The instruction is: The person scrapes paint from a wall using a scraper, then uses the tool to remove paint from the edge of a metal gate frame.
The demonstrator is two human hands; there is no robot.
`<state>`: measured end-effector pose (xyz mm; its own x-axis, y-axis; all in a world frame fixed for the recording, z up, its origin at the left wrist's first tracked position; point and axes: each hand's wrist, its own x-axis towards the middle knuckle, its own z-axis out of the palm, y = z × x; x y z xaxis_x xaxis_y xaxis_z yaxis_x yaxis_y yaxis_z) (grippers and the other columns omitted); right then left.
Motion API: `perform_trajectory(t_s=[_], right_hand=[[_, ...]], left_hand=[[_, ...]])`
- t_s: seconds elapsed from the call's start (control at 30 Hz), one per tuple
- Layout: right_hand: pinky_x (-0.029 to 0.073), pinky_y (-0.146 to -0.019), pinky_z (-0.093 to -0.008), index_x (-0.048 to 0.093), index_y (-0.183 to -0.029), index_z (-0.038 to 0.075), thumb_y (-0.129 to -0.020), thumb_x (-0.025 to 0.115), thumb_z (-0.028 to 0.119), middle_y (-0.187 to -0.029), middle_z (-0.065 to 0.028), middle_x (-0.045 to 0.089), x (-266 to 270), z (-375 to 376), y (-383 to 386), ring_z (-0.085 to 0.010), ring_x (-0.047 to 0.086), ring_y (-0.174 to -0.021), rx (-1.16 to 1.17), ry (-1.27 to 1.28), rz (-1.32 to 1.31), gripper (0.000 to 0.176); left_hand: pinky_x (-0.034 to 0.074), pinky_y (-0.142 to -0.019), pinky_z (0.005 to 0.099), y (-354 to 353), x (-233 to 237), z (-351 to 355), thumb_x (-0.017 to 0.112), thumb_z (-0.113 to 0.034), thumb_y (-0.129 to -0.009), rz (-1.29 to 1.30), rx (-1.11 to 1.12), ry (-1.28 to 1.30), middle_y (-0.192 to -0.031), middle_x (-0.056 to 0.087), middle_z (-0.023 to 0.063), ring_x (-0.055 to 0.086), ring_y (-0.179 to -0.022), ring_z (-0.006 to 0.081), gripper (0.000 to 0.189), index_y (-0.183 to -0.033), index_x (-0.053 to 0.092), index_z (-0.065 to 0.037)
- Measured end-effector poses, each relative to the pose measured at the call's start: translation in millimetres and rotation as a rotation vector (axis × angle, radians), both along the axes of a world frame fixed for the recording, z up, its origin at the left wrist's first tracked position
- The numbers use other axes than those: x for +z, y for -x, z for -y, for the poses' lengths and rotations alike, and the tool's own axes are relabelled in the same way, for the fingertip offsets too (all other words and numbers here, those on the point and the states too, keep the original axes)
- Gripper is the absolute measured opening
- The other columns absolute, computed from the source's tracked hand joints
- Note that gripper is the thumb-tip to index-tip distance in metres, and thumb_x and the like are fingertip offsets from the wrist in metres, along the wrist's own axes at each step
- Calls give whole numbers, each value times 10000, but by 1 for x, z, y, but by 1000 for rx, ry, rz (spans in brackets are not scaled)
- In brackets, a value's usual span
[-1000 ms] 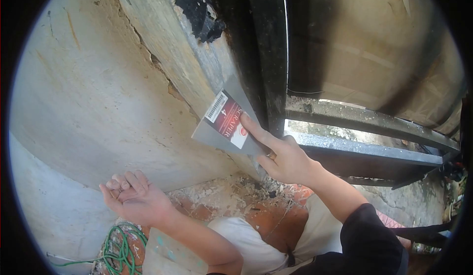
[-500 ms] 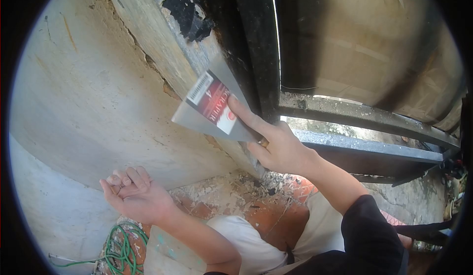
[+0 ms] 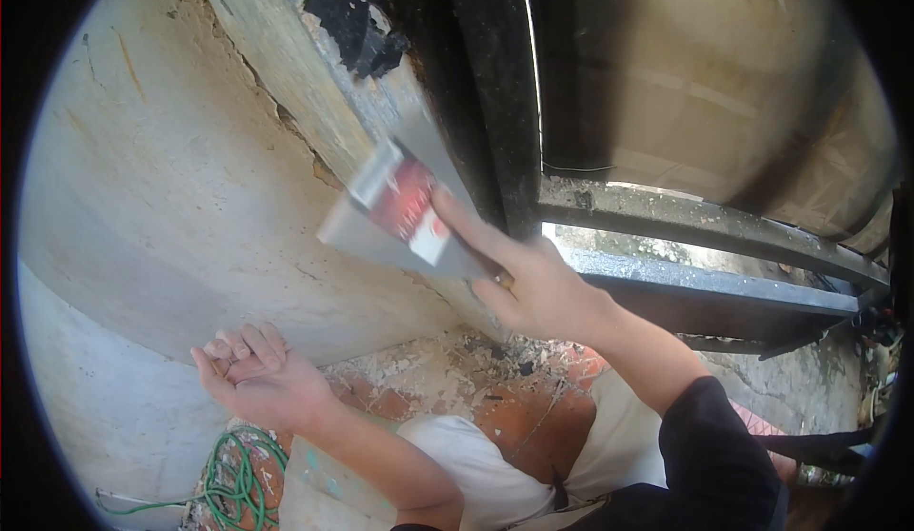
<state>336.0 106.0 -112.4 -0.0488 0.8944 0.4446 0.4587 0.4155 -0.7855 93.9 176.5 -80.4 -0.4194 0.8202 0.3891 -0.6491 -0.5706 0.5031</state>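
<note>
Our right hand, clamped on the scraper, has pushed the blade higher up the flaking wall beside the black frame. Our left hand rests curled below, apparently empty.

wall: pale plaster, stained, daylit | corner edge: cracked, paint peeling | black patch: top of that edge | frame: black metal upright, two rails running right | floor: red tiles strewn with plaster flakes | green hose: coiled, lower left
</note>
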Motion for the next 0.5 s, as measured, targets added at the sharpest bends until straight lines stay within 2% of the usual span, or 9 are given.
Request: perform_trajectory(t_s=[0.03,0.07,0.13,0.27,0.33,0.43,0.5], right_hand=[[573,-702,-434,227,-1549,266,-803,499,-33,-1063,-290,649,7,-5,0,-432,647,-642,-5,-81,-22,849],[573,-702,-434,227,-1549,266,-803,499,-33,-1063,-290,649,2,-5,1,-432,647,-642,-1,-77,-26,849],[579,-744,-429,221,-1549,268,-805,511,-21,-1203,-236,620,-15,-1,2,-448,644,-674,25,-169,-28,849],[579,-776,-420,230,-1545,258,-807,511,-18,-1270,-210,592,-22,6,-1,-453,645,-702,62,-135,-13,837],[530,-913,-336,292,-1538,209,-802,490,-49,-1294,-215,604,1,1,-3,-359,671,-1050,-1,1,-24,805],[527,-918,-335,301,-1537,201,-797,501,-56,-1299,-238,592,-17,3,0,-359,667,-1065,22,-18,-70,808],[524,-919,-332,300,-1537,195,-800,498,-56,-1298,-247,590,-23,5,4,-367,667,-1060,43,-7,-76,804]], left_hand=[[227,-417,272,-4,2,1,528,-265,-998,32,37,42,-656,445,-1,269,-434,107,325,-725,430,-120],[227,-417,272,-4,2,1,528,-265,-998,29,42,46,-656,445,-1,269,-434,107,325,-725,430,-120],[224,-426,257,-3,0,1,469,-307,-1016,-1,-2,21,-677,533,-5,309,-438,109,336,-742,520,-120],[229,-420,256,-6,-4,1,486,-308,-1009,-14,-32,-5,-675,514,-9,308,-440,109,331,-732,493,-126],[230,-419,255,-12,-2,1,477,-303,-1013,-13,-40,14,-684,523,-9,313,-442,108,333,-735,501,-123],[230,-423,269,-23,7,6,507,-265,-1006,71,14,58,-657,459,8,279,-440,105,317,-732,448,-117],[227,-426,268,-15,5,5,506,-268,-1006,32,-14,17,-656,457,5,278,-443,105,314,-735,456,-117]])
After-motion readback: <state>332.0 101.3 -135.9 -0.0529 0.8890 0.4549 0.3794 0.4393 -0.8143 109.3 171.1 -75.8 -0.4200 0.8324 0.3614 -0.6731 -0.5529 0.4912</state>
